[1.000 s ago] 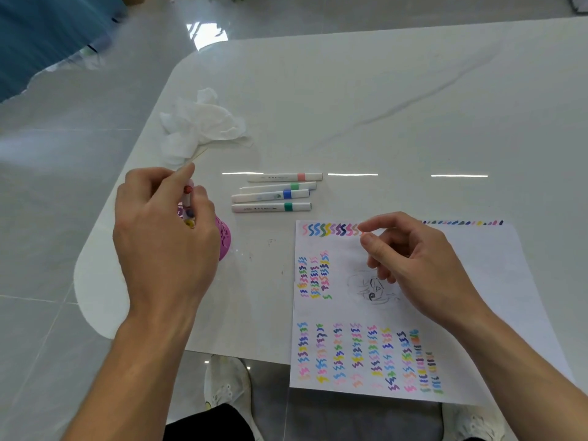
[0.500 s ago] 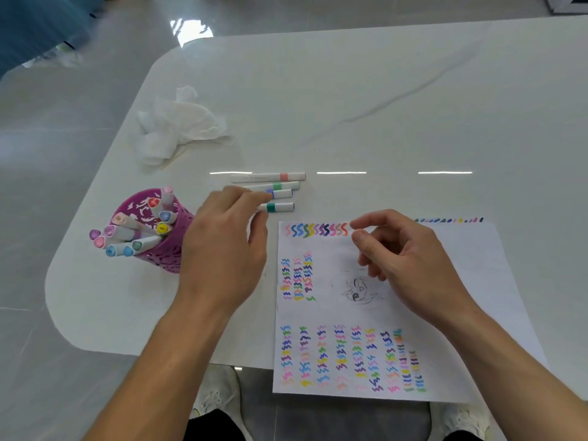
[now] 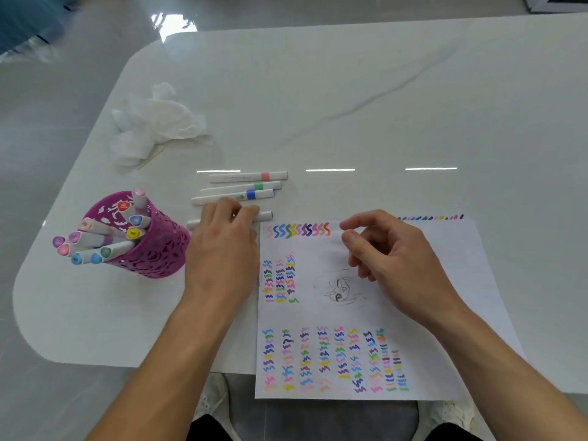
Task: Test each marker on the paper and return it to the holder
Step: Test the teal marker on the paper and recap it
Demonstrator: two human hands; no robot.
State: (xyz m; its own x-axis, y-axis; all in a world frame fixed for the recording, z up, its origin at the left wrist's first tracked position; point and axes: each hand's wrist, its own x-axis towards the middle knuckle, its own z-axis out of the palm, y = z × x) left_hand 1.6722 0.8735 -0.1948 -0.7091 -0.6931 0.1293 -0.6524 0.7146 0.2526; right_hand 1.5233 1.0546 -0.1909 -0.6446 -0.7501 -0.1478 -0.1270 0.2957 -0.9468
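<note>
Several white markers lie in a row on the table. My left hand (image 3: 222, 249) reaches over the nearest one, the dark green marker (image 3: 265, 215), and its fingertips curl round the barrel. Behind it lie a blue-banded marker (image 3: 232, 197), a green-banded marker (image 3: 241, 187) and a pink-banded marker (image 3: 248, 176). The purple mesh holder (image 3: 152, 253), to the left of my hand, holds several capped markers leaning left. My right hand (image 3: 391, 259) rests on the paper (image 3: 451, 281) with loosely curled fingers and holds nothing. Rows of coloured squiggles cover the paper.
A crumpled white tissue (image 3: 152, 128) lies at the back left of the white marble table (image 3: 381, 90). The paper's near edge hangs over the table's front edge. My shoes and the grey floor show below.
My left hand left the holder, where it put a marker in, and moved right to the row of loose markers. It now curls over the nearest one. My right hand has stayed on the paper.
</note>
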